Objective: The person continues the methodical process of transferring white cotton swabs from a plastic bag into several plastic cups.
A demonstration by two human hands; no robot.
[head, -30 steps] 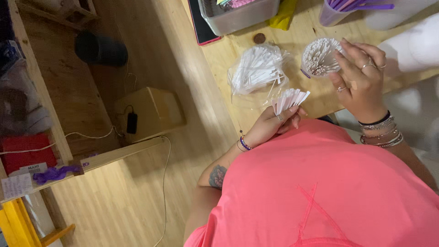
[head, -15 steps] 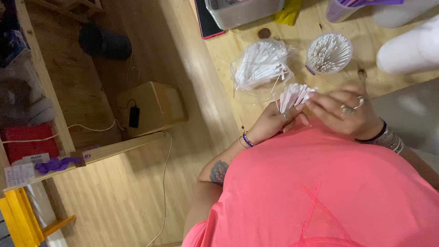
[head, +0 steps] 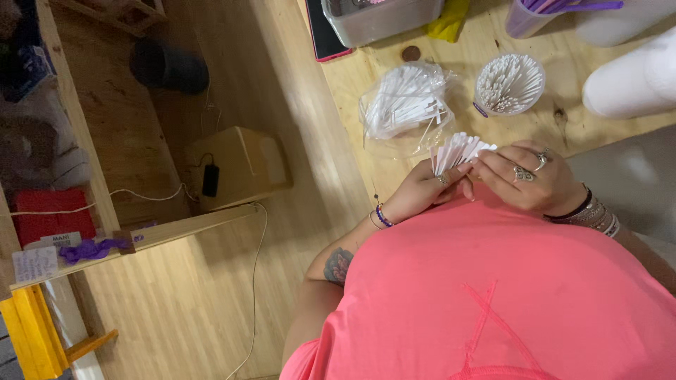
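A fan of thin white paper strips (head: 459, 150) is held at the table's near edge, just above my pink shirt. My left hand (head: 422, 191) pinches its lower end, and my right hand (head: 529, 180), wearing rings and bracelets, grips it from the right side. Behind the fan lies a clear plastic bag of white strips (head: 405, 105). A round clear cup packed with white sticks (head: 508, 83) stands upright to the bag's right, apart from both hands.
On the wooden table (head: 366, 84) are a grey tub (head: 380, 17), a pink-cased phone (head: 322, 35), a purple cup (head: 527, 17) and white cylinders (head: 634, 79). A cardboard box (head: 243, 165), a black adapter (head: 210, 180) and a yellow stool (head: 35, 331) sit on the floor to the left.
My right hand left the cup of white sticks and came down to the fan of strips in my left hand. Both hands now grip it.
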